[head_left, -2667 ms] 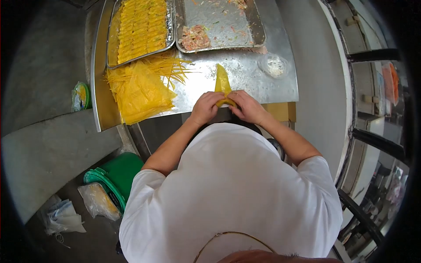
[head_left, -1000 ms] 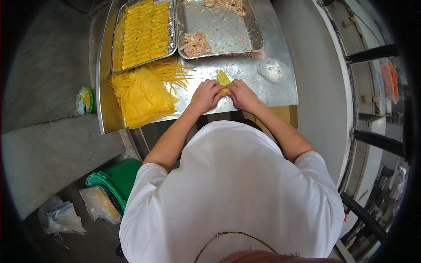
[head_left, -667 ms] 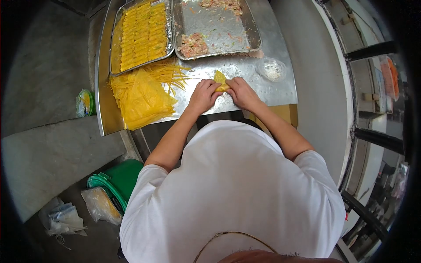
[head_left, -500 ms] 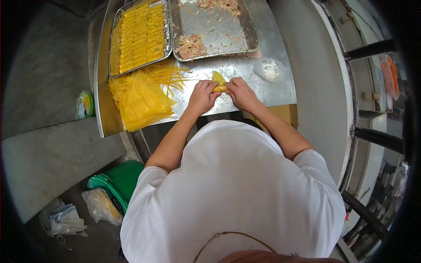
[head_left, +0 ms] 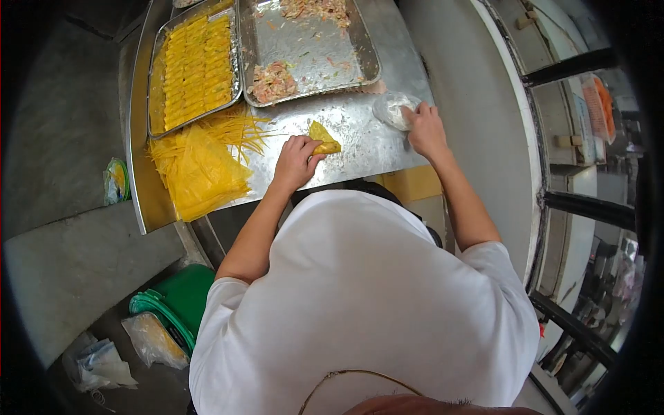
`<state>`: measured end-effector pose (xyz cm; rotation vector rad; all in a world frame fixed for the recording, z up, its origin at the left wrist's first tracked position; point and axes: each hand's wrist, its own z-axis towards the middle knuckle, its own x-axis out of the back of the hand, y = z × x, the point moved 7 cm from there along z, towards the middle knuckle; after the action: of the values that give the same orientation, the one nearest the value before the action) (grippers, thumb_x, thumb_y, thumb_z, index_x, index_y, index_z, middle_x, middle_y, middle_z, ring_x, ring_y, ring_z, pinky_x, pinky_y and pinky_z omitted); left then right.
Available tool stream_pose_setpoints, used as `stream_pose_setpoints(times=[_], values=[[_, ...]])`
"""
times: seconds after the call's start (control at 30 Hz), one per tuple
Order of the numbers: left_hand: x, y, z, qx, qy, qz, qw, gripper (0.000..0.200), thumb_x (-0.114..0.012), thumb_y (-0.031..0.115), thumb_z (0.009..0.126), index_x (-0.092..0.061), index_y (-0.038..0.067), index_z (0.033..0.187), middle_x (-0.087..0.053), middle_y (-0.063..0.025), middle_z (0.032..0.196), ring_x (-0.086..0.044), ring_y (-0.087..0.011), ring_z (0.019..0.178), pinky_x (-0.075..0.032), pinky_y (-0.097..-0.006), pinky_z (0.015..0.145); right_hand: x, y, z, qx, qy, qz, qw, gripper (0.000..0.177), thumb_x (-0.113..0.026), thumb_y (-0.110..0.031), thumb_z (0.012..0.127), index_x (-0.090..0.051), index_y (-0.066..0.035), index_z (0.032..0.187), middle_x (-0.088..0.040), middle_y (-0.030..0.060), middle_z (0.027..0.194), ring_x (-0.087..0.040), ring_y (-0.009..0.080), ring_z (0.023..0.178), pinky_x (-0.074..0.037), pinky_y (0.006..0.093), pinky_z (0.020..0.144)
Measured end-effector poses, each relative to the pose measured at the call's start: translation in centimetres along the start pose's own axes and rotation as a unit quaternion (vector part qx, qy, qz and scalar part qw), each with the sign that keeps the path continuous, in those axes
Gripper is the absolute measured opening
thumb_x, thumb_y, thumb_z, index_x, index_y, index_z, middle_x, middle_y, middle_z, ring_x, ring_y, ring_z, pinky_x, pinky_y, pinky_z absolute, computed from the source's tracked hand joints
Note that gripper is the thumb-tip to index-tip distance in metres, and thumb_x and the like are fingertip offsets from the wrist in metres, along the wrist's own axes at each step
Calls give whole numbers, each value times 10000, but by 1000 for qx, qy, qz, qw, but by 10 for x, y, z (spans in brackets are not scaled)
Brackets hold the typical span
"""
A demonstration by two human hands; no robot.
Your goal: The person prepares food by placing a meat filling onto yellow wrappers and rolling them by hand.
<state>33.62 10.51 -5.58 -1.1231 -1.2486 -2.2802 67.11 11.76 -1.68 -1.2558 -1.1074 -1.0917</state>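
A partly rolled yellow wrapper [head_left: 326, 147] is being held at its left end by the left hand [head_left: 296, 160], thumb and fingers being clamped around it; its pointed flap is being spread away from the body over the metal table [head_left: 360, 153]. A small clear container [head_left: 382, 104] of white paste [head_left: 398, 112], at the table's right side, is being touched by the fingers of the right hand [head_left: 427, 131]; whether these are being kept apart or together cannot be told. The left tray [head_left: 240, 76] is being filled across most of its visible floor by rows of yellow rolls [head_left: 197, 69]. In the right tray [head_left: 308, 52], just beside it, a near-left heap of pinkish shredded filling [head_left: 273, 81] and more at the far end are being held, scraps being scattered between. Yellow sheets [head_left: 204, 173] and thin strips [head_left: 245, 130] are being kept below the left tray. Yellow contents are being enclosed by a clear plastic bag [head_left: 153, 339], leaning beside a green bucket [head_left: 183, 290], whose interior is being mostly hidden.
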Motion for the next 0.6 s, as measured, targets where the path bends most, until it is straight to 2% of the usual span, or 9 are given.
stream_pose_setpoints(times=[0.07,0.2,0.23,0.27,0.3,0.37,0.4,0.47,0.6], values=[[-5,2,-3,-14,-7,-8,1000,336,-825,217,890,-739,68,1179,-668,-123,1091,-620,-350,1049,-518,-448,941,-22,5,-1,17,-27,-62,998,511,-578,-50,942,-721,-186,1413,-627,201,1224,-571,361,1155,-513,456,993],[-7,12,-11,-31,-55,-34,997,344,-831,224,884,-741,73,1180,-679,-112,1096,-623,-339,1059,-513,-442,952,-23,16,9,10,-7,-15,1000,550,-562,-15,929,-730,-224,1408,-640,223,1208,-606,366,1050,-534,472,943],[-5,19,-11,-35,-54,-28,998,317,-828,214,882,-743,88,1161,-667,-85,1083,-621,-317,1056,-506,-431,932,-40,37,16,-49,-18,129,990,545,-536,5,938,-734,-201,1402,-652,183,1161,-610,321,960,-542,441,876],[-5,20,-12,-35,-52,-28,998,317,-828,214,882,-743,88,1161,-667,-85,1083,-621,-317,1056,-506,-431,932,-52,51,19,-107,-29,270,956,542,-510,24,948,-738,-178,1396,-665,144,1115,-613,275,871,-550,409,810],[-4,21,-13,-33,-45,-28,998,328,-826,215,884,-739,94,1176,-667,-84,1089,-619,-314,1065,-504,-430,939,-45,47,19,-104,-29,269,957,542,-510,24,948,-738,-178,1396,-665,144,1115,-613,275,871,-550,409,810],[-3,21,-16,-29,-36,-28,999,339,-824,216,886,-735,99,1192,-668,-82,1094,-618,-312,1074,-502,-430,946,-44,39,6,-267,-119,589,753,543,-475,61,949,-729,-116,1395,-634,29,1024,-564,165,767,-515,317,707],[-2,22,-16,-27,-34,-29,999,347,-822,217,888,-731,104,1204,-669,-79,1106,-617,-310,1085,-500,-427,952,-40,37,4,-265,-120,588,755,543,-475,61,949,-729,-116,1395,-634,29,1024,-564,165,767,-515,317,707],[-1,22,-18,-22,-29,-29,999,355,-820,218,890,-727,109,1215,-670,-76,1119,-615,-307,1095,-499,-425,959,-36,31,1,-276,-120,650,697,512,-477,75,957,-725,-67,1382,-583,-40,1000,-533,89,819,-473,252,698],[-1,22,-19,-21,-25,-28,999,359,-822,228,889,-726,115,1217,-672,-67,1154,-617,-300,1115,-499,-421,967,-18,18,4,-269,-117,637,713,553,-511,94,917,-703,-62,1411,-588,-27,1037,-550,105,876,-485,260,730]])
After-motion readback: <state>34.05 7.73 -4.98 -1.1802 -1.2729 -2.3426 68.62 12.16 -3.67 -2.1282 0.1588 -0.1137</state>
